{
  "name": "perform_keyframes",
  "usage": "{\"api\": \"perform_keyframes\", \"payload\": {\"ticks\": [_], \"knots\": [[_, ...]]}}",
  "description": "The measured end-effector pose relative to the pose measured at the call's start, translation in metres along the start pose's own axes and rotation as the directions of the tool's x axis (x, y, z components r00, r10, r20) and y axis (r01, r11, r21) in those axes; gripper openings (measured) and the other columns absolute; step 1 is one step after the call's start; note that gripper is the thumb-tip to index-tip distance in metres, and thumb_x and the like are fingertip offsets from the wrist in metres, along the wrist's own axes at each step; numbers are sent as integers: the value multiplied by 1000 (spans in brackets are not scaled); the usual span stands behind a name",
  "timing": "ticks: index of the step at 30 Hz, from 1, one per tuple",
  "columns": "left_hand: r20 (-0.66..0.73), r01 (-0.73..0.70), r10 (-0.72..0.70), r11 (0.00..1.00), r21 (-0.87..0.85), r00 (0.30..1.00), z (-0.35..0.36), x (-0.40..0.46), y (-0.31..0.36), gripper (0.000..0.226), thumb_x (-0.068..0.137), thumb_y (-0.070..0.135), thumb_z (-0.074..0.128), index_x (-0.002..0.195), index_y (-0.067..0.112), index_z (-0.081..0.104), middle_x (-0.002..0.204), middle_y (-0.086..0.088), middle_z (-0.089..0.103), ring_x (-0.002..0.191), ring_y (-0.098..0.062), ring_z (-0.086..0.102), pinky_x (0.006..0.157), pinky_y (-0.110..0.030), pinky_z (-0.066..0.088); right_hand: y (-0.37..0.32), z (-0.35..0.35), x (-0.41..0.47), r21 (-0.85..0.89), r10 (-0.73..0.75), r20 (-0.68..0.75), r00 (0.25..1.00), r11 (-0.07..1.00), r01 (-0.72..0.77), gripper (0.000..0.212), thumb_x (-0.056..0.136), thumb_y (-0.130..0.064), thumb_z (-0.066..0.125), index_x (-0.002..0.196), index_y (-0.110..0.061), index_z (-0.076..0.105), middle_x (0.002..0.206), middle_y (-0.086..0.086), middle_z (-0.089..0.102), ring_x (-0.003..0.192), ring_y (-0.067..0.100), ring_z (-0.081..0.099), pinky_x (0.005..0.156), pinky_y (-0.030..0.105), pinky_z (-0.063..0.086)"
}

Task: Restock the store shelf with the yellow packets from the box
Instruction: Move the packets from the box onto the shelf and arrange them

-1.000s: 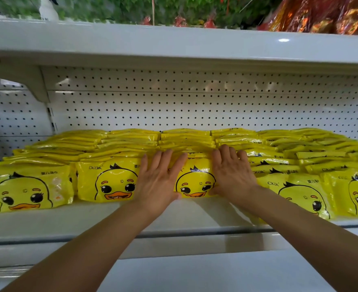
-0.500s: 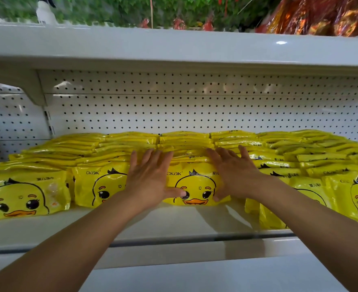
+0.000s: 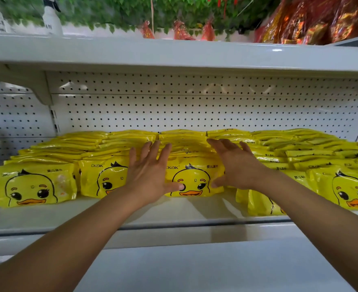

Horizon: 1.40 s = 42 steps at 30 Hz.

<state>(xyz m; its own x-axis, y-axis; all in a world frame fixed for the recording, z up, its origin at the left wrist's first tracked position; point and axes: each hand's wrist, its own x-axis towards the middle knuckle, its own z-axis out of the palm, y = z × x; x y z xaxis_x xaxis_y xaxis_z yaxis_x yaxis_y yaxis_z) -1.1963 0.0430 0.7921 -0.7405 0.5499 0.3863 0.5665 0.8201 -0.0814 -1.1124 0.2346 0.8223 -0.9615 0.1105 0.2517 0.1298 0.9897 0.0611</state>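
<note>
The yellow packets [image 3: 195, 180] are lying in rows on the white shelf [image 3: 47, 216], stacked back to the perforated back panel [image 3: 195, 110]. The left hand [image 3: 150, 175] is resting against the left side of the front centre packet, grip spread, fingers straight, thumb lying across the duck face. The right hand [image 3: 237, 165] is flanking the same packet's right side, grip spread, fingers reaching over the stack behind. Green foliage [image 3: 121, 11] is lining the upper shelf.
</note>
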Motion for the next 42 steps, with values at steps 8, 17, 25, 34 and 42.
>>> {"api": "perform_keyframes", "payload": {"ticks": [8, 17, 25, 34, 42], "knots": [[-79, -216, 208, 968, -126, 975, -10, -16, 31, 88, 82, 64, 50, 149, 26, 8, 157, 2, 9, 143, -21, 4, 114, -43, 9, 33, -19, -58, 205, 135, -76, 988, 972, -117, 76, 82, -29, 67, 145, -20, 25, 146, 7, 30, 132, 26, 36, 106, 40, 34], [-93, -359, 348, 918, -168, 933, -8, -21, 78, 81, 84, 62, 50, 147, 25, 15, 155, -1, 15, 142, -23, 9, 114, -45, 10, 71, -18, -121, 209, 343, -16, 939, 920, -333, 77, 80, -22, 71, 144, -15, 29, 142, 13, 36, 129, 27, 39, 99, 29, 34], [-115, -400, 384, 896, -193, 916, -13, -18, 118, 77, 85, 61, 49, 145, 24, 19, 153, -2, 20, 141, -23, 12, 114, -43, 12, 105, -6, -130, 193, 323, 4, 946, 928, -318, 77, 80, -26, 71, 144, -18, 28, 143, 10, 38, 131, 25, 37, 101, 30, 33], [-62, -396, 391, 907, -144, 918, -6, 8, 175, 93, 74, 71, 54, 145, 23, 19, 148, 1, 31, 137, -21, 24, 113, -40, 14, 145, 4, -103, -99, 122, 69, 990, 988, -115, 99, 65, -57, 73, 145, -34, 20, 150, -6, 28, 138, 23, 15, 110, 44, 13], [-1, -343, 343, 939, -18, 939, -10, 13, 173, 102, 63, 72, 63, 143, 21, 25, 139, 0, 36, 128, -20, 34, 104, -34, 25, 149, 13, -82, -104, 10, 91, 996, 995, -1, 100, 62, -60, 73, 142, -24, 26, 141, 3, 34, 133, 24, 24, 110, 42, 12]]}}
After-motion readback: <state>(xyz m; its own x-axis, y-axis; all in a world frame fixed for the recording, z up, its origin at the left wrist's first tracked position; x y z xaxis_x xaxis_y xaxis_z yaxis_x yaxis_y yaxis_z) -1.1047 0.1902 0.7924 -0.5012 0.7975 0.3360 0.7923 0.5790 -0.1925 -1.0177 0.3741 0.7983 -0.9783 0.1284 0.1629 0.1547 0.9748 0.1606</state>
